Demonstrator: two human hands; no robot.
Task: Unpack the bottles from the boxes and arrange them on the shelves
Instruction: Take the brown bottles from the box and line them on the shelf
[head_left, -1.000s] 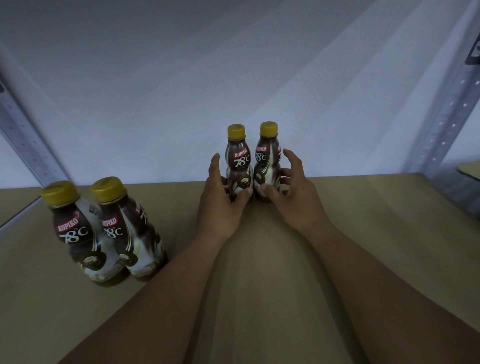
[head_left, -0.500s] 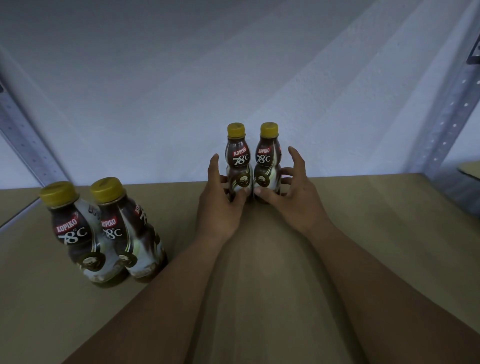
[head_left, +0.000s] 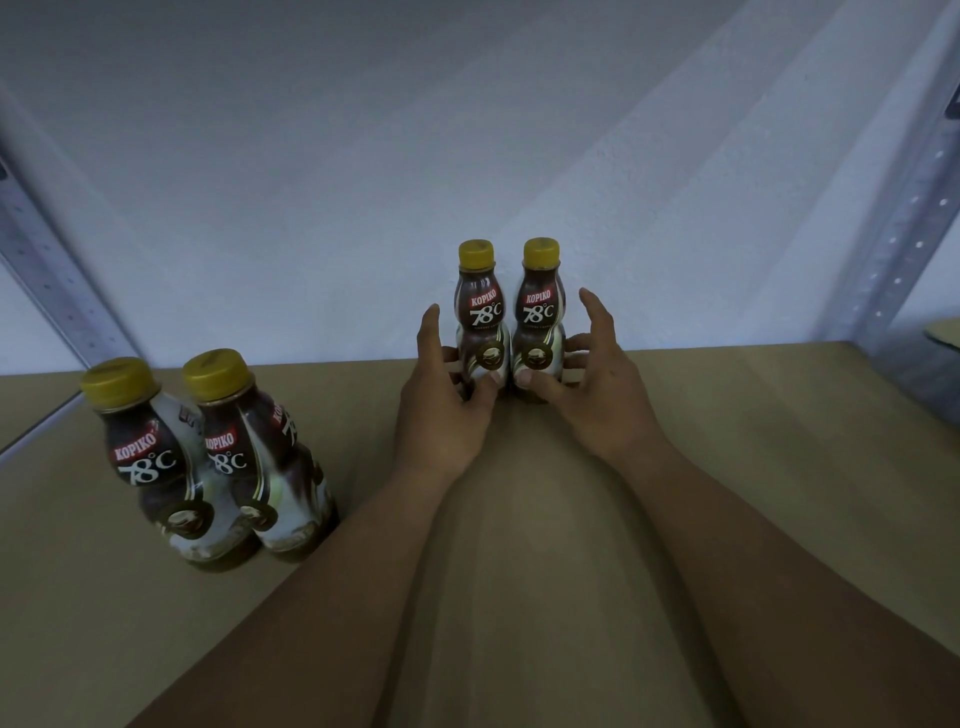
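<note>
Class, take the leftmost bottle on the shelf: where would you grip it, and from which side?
Grip the leftmost bottle at its narrowed waist, coming from its open left side. It stands upright, and its right side sits against the neighbouring bottle, leaving no finger room there.

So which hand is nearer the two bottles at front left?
Left. The left hand lies right of the front-left bottles, gripping the left rear bottle; the right hand is farther right, on the right rear bottle.

Glossy plastic bottles (head_left: 477, 332), matt shelf (head_left: 753, 467)
</note>
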